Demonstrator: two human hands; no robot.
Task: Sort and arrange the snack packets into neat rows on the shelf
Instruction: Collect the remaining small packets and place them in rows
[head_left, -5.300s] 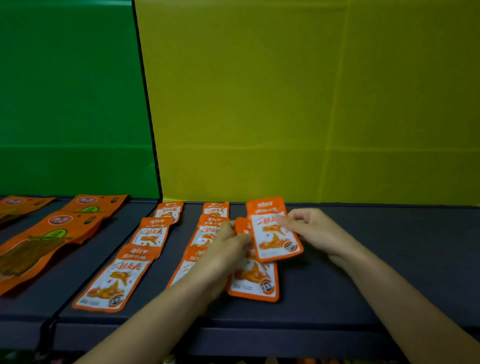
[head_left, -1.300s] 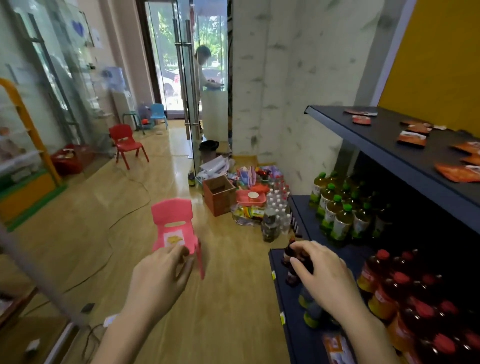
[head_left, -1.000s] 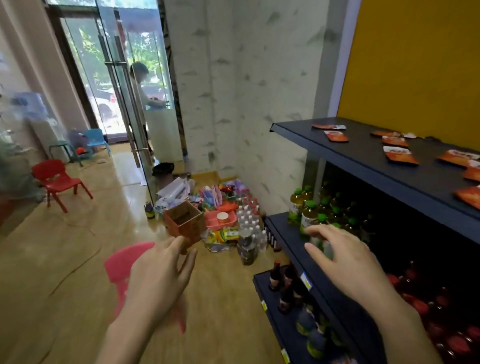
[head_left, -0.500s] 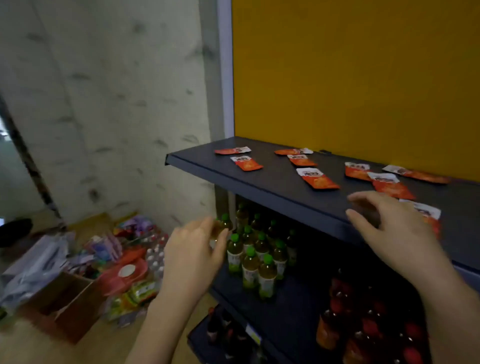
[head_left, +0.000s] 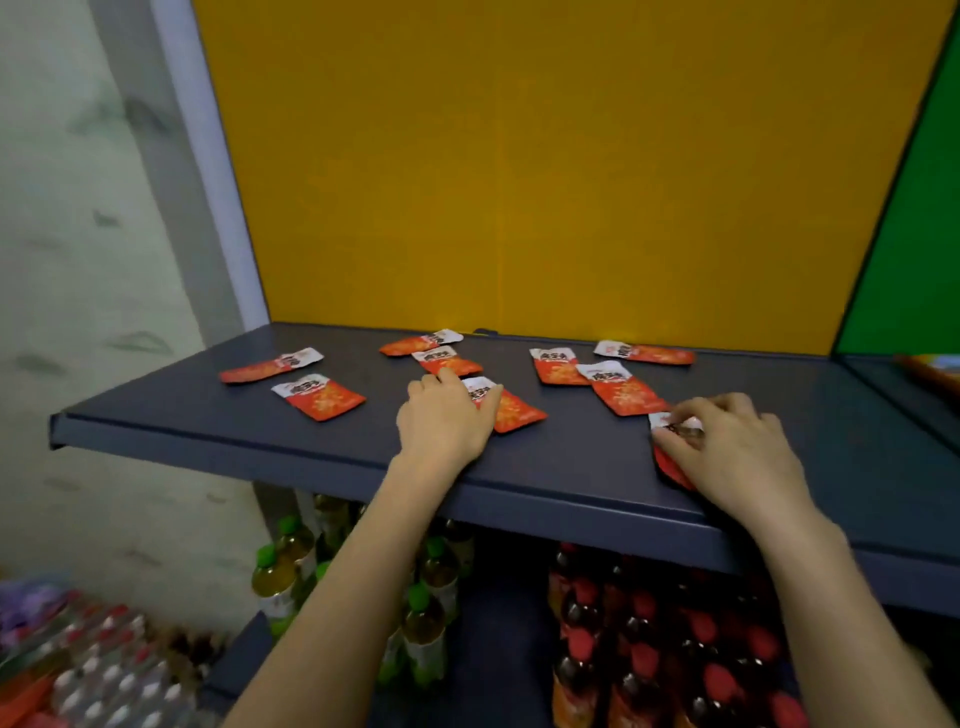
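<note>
Dark shelf (head_left: 208, 415): nine red snack packets (head_left: 319, 397), scattered. Left hand (head_left: 444, 421) lies flat on middle packet (head_left: 519, 410); right hand (head_left: 737, 452) pinches front-edge packet (head_left: 667, 465).

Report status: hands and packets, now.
Left hand rests on middle packet. Right hand pinches front-right packet. Other packets scattered on shelf. Nothing blocking.

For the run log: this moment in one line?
rows not formed | left hand touches middle packet | right hand pinches front packet | other packets scattered on shelf
</note>
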